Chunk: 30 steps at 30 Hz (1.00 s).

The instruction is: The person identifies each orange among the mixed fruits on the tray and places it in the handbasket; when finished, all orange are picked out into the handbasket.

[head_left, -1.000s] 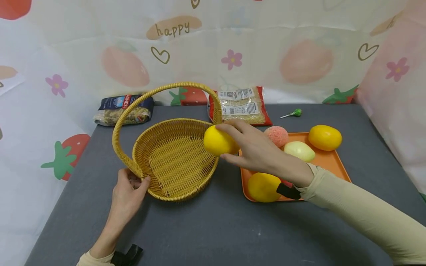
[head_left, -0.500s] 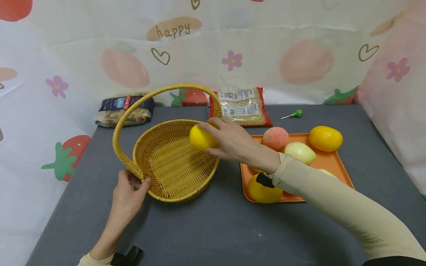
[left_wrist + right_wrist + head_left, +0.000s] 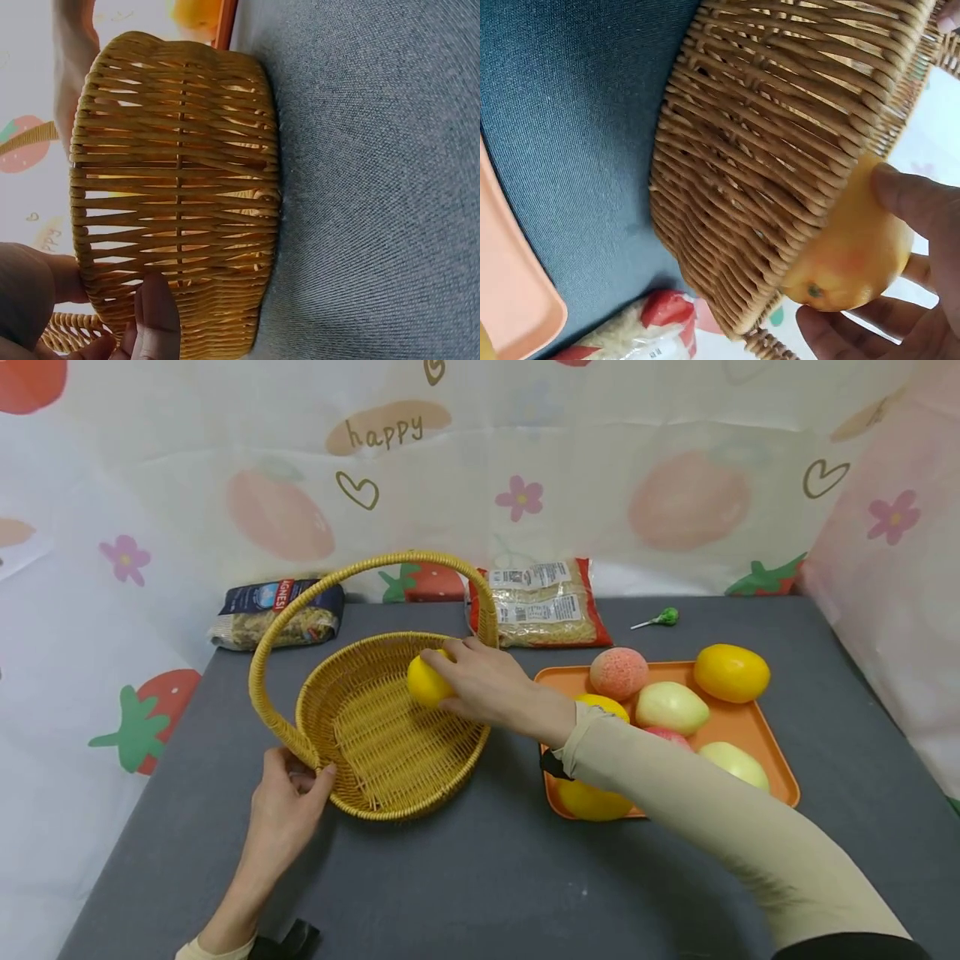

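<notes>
A yellow wicker basket [image 3: 401, 752] with a tall arched handle stands left of the table's middle. My left hand [image 3: 288, 802] pinches its rim at the handle's near foot; in the left wrist view, fingers [image 3: 159, 319] lie against the woven outer wall. My right hand [image 3: 491, 687] reaches over the basket's right rim and holds a round yellow fruit [image 3: 428, 683] above the inside. Seen from the right wrist, that fruit [image 3: 847, 251] is yellow-orange with a small dark stem mark, gripped between thumb and fingers. No other fruit shows inside the basket.
An orange tray [image 3: 738, 727] at right carries several fruits, among them a pink ball-like one [image 3: 618, 673] and a yellow one [image 3: 732, 673]. Behind stand a pasta bag [image 3: 281, 614], a red-edged grain bag [image 3: 540, 606] and a green lollipop [image 3: 666, 617]. My right forearm crosses the tray.
My right hand has carried the yellow fruit leftward, from beside the basket's right rim to over its inside. My left hand has kept its hold on the rim.
</notes>
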{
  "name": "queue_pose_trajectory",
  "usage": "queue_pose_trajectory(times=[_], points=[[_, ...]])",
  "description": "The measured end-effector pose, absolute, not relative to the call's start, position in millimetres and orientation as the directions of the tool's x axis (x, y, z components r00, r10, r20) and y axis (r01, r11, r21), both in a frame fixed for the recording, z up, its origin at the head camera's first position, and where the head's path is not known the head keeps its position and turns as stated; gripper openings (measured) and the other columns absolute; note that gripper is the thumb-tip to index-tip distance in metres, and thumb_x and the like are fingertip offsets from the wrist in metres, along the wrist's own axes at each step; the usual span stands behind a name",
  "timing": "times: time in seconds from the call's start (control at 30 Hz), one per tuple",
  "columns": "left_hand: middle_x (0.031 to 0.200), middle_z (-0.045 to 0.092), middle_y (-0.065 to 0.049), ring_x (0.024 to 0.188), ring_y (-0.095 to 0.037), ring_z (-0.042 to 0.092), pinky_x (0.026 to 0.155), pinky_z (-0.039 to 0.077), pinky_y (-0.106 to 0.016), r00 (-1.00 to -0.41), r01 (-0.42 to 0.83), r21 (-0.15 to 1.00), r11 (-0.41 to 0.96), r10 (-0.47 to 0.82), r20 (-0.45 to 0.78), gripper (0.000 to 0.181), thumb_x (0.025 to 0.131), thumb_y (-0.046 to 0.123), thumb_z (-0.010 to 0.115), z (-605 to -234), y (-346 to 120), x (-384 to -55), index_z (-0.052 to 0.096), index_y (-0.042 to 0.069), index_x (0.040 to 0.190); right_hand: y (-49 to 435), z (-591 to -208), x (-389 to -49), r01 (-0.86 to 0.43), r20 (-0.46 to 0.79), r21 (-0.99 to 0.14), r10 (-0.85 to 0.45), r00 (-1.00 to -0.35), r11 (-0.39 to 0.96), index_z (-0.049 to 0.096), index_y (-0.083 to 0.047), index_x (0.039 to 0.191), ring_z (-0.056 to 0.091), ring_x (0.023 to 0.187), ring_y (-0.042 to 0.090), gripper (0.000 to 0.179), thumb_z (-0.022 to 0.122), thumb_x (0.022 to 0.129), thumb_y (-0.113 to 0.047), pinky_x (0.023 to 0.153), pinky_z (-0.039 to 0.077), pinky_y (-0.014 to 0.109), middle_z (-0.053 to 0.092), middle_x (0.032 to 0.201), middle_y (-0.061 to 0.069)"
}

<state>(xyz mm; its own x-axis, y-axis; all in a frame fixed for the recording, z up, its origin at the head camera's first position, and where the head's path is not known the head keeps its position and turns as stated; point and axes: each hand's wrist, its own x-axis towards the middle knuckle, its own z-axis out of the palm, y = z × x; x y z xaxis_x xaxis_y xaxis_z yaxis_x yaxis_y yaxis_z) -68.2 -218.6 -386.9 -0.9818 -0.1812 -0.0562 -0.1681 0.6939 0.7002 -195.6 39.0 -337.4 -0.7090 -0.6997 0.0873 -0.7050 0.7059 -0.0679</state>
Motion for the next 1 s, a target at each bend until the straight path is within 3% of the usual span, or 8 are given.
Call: queue_pose_trajectory(times=[0.43,0.7,1.0], points=[[0.114,0.056,-0.017,0.080,-0.004,0.057,0.063,0.046,-0.024,-0.979,-0.178,0.699,0.693,-0.194,-0.057,0.048,0.101,0.032,0.052,-387,-218,-68,0.036,0.000,0.133,36,-351,-198,-0.690,-0.003,-0.003,-0.690,-0.724,0.724,0.047,-0.021,0.144,0.060,0.113,0.034,0.055,0.065,0.094,-0.032,0.087,0.055,0.044,0.058,0.132,0.018],[0.114,0.057,-0.016,0.079,-0.001,0.055,0.064,0.046,-0.023,-0.981,-0.168,0.702,0.692,-0.187,-0.051,0.049,0.100,0.033,0.052,-387,-218,-69,0.036,0.001,0.134,32,-351,-197,-0.645,-0.108,-0.036,-0.645,-0.757,0.763,0.041,-0.024,0.149,0.052,0.125,0.038,0.052,0.055,0.099,-0.023,0.092,0.053,0.049,0.046,0.145,0.021],[0.114,0.057,-0.016,0.080,-0.002,0.056,0.064,0.046,-0.023,-0.980,-0.172,0.702,0.691,-0.190,-0.053,0.050,0.100,0.032,0.052,-387,-219,-70,0.036,0.001,0.135,34,-351,-197,-0.642,-0.061,-0.017,-0.642,-0.764,0.766,0.043,-0.019,0.147,0.054,0.123,0.040,0.051,0.056,0.098,-0.018,0.090,0.054,0.048,0.044,0.147,0.024]])
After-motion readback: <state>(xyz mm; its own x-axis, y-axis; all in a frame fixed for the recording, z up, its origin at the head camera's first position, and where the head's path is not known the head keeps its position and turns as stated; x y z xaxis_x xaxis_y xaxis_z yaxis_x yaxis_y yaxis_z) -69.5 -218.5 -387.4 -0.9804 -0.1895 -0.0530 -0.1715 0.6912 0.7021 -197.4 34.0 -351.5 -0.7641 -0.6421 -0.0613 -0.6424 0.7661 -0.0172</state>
